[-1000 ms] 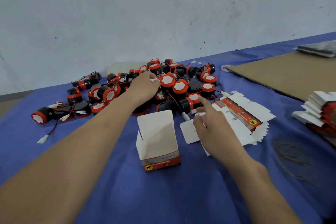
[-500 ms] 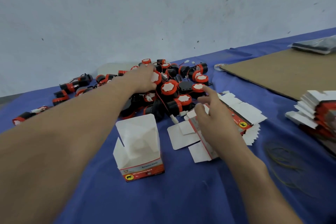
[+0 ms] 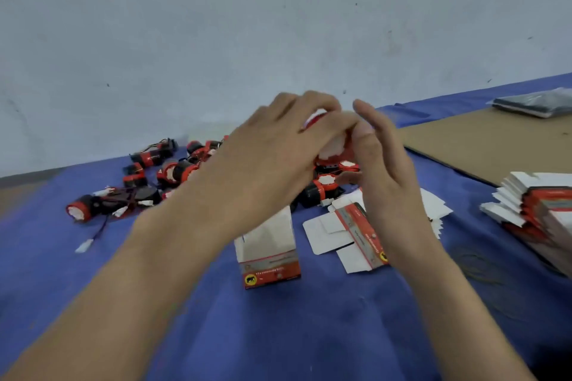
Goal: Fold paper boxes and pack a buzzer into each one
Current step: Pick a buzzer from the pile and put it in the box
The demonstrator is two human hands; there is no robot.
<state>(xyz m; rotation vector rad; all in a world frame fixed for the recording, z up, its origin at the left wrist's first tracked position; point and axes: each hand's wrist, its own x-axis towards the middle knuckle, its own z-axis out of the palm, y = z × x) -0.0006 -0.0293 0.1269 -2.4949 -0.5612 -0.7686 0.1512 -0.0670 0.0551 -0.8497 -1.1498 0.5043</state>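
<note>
Since the earlier frame my left hand (image 3: 272, 145) has come up out of the pile (image 3: 173, 172) with a buzzer (image 3: 332, 148), and my right hand (image 3: 387, 170) has left the flat blank (image 3: 349, 235) to meet it.

In the head view, the left fingers curl round the buzzer above the pile. The right hand is unclenched, its fingers nearly straight against the buzzer. One box (image 3: 269, 244) stands folded and open-topped mid-worktop (image 3: 278, 334), below my hands. I judge it is still unfilled, though I cannot see inside.

I see no packed box. The pile along the far edge and the stack (image 3: 532, 201) of blanks at the right edge suggest most of the job is left.
</note>
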